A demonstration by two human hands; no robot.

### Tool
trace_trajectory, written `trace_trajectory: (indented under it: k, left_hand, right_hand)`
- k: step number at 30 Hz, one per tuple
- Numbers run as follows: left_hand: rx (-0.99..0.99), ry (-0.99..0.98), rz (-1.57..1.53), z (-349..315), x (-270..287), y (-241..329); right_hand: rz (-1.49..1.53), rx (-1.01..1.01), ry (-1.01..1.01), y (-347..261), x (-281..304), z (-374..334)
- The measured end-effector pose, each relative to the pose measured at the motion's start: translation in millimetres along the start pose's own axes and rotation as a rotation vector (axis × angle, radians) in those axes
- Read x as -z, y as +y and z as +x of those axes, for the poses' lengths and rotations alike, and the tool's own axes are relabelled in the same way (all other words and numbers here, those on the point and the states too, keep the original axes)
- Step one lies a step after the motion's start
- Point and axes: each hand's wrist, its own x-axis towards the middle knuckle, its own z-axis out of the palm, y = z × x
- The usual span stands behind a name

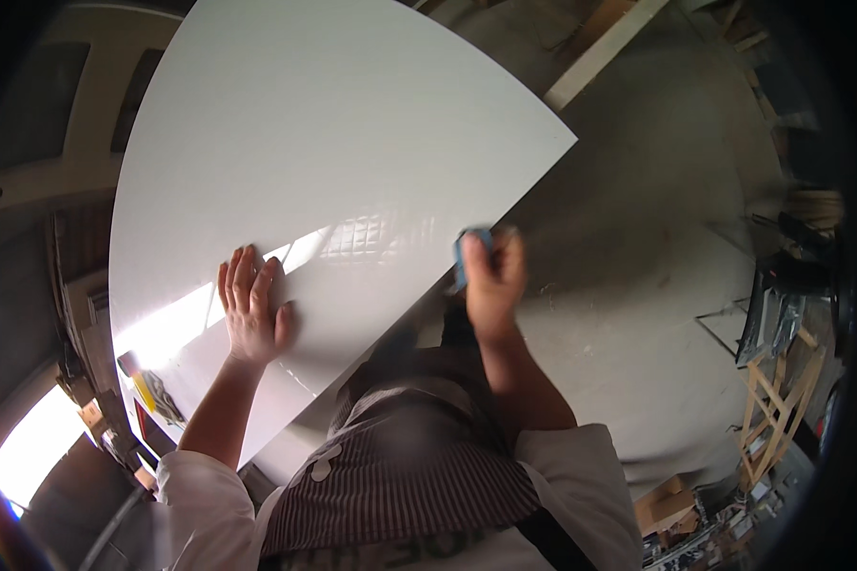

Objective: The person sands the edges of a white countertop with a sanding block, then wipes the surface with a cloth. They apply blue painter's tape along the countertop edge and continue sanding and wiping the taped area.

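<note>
One yellow item [145, 392] is lying left of the left hand [252, 305]. I'm seeing that hand resting palm-down, spread on a glossy white panel [352, 124]. Panel is reaching ahead of and between both hands; I'm reading it as stiff, slick, unwieldy, so I'm favouring edge holds. Right hand [493, 276] is pinching a blue block [469, 252] at the panel's near edge. Blur is hiding exact contact; I'm guessing light, grippable by its sides.
</note>
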Motion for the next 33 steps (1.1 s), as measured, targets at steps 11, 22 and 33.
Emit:
trace_trajectory:
  k: [11, 22, 33]
  left_hand:
    - [0.040, 0.051, -0.073, 2, 0, 3]
    - [0.413, 0.237, -0.072, 7, -22, 20]
    - [0.705, 0.221, 0.010, -25, -24, 49]
  right_hand:
    - [-0.746, -0.337, -0.792, -14, 54, -68]
    - [-0.900, 0.156, -0.607, -72, 129, -117]
    - [-0.897, 0.331, -0.243, -141, 264, -110]
